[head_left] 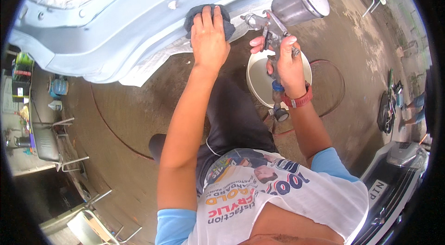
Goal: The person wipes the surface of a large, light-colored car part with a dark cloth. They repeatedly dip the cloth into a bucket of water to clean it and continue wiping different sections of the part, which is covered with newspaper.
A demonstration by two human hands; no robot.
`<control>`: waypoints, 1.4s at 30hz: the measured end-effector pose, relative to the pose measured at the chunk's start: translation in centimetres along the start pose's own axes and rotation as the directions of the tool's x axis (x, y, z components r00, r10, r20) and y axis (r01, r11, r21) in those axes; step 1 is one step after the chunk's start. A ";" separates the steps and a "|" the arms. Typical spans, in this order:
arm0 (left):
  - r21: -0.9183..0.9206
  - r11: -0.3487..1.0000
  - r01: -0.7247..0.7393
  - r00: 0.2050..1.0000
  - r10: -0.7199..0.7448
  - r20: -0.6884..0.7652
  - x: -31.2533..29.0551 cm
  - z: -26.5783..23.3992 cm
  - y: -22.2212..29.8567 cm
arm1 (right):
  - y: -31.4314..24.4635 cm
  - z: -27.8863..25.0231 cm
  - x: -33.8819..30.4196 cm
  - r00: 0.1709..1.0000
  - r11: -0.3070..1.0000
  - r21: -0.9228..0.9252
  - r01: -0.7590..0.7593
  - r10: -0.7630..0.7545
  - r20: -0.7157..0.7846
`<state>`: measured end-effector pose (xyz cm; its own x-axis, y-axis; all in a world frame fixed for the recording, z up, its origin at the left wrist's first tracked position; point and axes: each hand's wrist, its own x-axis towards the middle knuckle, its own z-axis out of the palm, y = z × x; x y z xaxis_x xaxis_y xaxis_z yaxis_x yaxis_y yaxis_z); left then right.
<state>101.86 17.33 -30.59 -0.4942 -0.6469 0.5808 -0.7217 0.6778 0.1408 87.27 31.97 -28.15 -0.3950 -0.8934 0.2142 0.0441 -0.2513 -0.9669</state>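
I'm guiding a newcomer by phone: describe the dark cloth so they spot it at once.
Find the large pale-blue panel across the top. Near its lower edge, the left hand covers part of the dark cloth. Unlike the metal spray gun in the right hand, it is bunched fabric.

Pressed against the lower part of a pale blue, curved car panel (139,22): a crumpled, dark grey cloth (227,19). Just to the right, held up, nozzle (251,21) facing left: a silver spray gun (274,29), metal cup (296,3) on top, tilted rightward, blue ring (277,85) and round dial (282,115) below.
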 end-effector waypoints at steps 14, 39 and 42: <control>-0.058 0.971 -0.233 0.957 0.239 0.162 11.0 7.7 11.1 | -0.2 -7.6 0.3 0.967 1.000 -0.010 0.029 -0.031 -0.254; 0.071 0.994 -0.082 0.996 0.080 0.027 -1.4 -1.6 -2.2 | 0.8 -10.9 9.0 0.961 0.997 -0.023 -0.077 0.068 -0.266; 0.058 0.993 -0.106 0.989 0.099 0.114 1.2 -0.3 0.8 | -0.3 -13.3 10.6 0.935 0.999 -0.034 -0.031 0.017 -0.354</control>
<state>100.87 17.17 -29.55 -0.6152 -0.6126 0.4962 -0.6923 0.7209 0.0318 70.85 27.49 -27.44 -0.6937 -0.7075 0.1349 0.0248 -0.2106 -0.9772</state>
